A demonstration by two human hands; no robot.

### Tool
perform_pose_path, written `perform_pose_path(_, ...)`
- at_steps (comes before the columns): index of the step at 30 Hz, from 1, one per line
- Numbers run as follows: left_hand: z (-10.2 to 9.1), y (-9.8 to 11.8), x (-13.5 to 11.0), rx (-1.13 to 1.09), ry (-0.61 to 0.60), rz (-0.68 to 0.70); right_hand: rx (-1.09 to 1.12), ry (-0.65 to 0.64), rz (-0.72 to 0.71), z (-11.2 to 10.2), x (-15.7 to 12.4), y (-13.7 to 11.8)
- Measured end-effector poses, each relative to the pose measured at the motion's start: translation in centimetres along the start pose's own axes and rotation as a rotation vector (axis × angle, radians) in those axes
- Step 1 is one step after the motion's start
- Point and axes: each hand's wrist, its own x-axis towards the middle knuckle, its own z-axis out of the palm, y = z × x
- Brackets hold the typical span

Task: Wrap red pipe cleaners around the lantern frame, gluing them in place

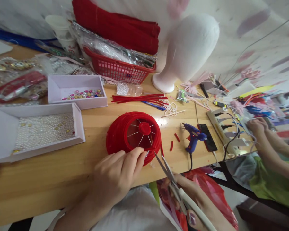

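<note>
So I'm standing here watching someone working on this red dome (119, 128), and it's sitting on the wooden table (50, 183) right in front of them, looking all fuzzy and ridged, with thin pale wires spoking out from a flat round hub (144, 128). The left hand (117, 173) is pinching the dome's near edge, thumb and fingertips pressed together on the red fuzz. The right hand (195, 192) is wrapping round a pair of metal scissors (170, 173) with smooth off-white handles, and the pointy blades are spreading apart just beside the dome. Two velvety red scraps (171, 146) are lying near a glossy blue glue gun (194, 134), which is resting by a flat black phone (207, 138). Behind the dome, skinny fuzzy red stems (139, 98) are crossing over a blue pen (154, 105). A smooth white mannequin head (192, 45) is standing beside a red lattice plastic basket (120, 67), and a boxy white tray (79, 125) is holding tiny round pearly beads. Someone else's hands (257, 125) are working off to the side, too blurry for me to tell at what.
</note>
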Motion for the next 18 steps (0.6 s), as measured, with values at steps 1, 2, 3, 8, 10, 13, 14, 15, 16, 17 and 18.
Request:
perform_pose_path(1,0.0,0.0,0.0,-0.003,0.004,0.000,-0.022,-0.014,-0.003,0.1,0.2,-0.3)
perform_pose_path(2,0.0,0.0,0.0,-0.006,0.004,-0.001,-0.049,-0.027,0.000,0.2,0.5,-0.6)
perform_pose_path(3,0.0,0.0,0.0,-0.009,0.005,-0.005,-0.075,-0.037,0.007,0.3,0.7,-0.9)
perform_pose_path(8,0.0,0.0,-0.1,-0.011,-0.003,-0.008,-0.078,-0.054,0.044,0.4,1.3,-1.5)
perform_pose_path(10,0.0,0.0,-0.1,-0.012,-0.011,-0.008,-0.048,-0.067,0.033,0.4,1.4,-1.5)
perform_pose_path(13,0.0,0.0,-0.1,-0.014,-0.013,-0.005,-0.019,-0.089,0.026,0.5,1.7,-1.4)
perform_pose_path(14,0.0,0.0,-0.1,-0.014,-0.011,-0.003,-0.004,-0.096,0.029,0.6,1.8,-1.4)
perform_pose_path(15,0.0,0.0,-0.1,-0.012,-0.012,-0.001,0.014,-0.100,0.031,0.6,1.9,-1.3)
perform_pose_path(16,0.0,0.0,-0.1,-0.010,-0.010,0.003,0.033,-0.107,0.033,0.7,2.1,-1.2)
perform_pose_path(17,0.0,0.0,-0.1,-0.008,-0.007,0.006,0.047,-0.110,0.036,0.7,2.2,-1.0)
perform_pose_path(18,-0.1,0.0,0.0,-0.007,-0.007,0.011,0.050,-0.107,0.039,0.8,2.3,-0.9)
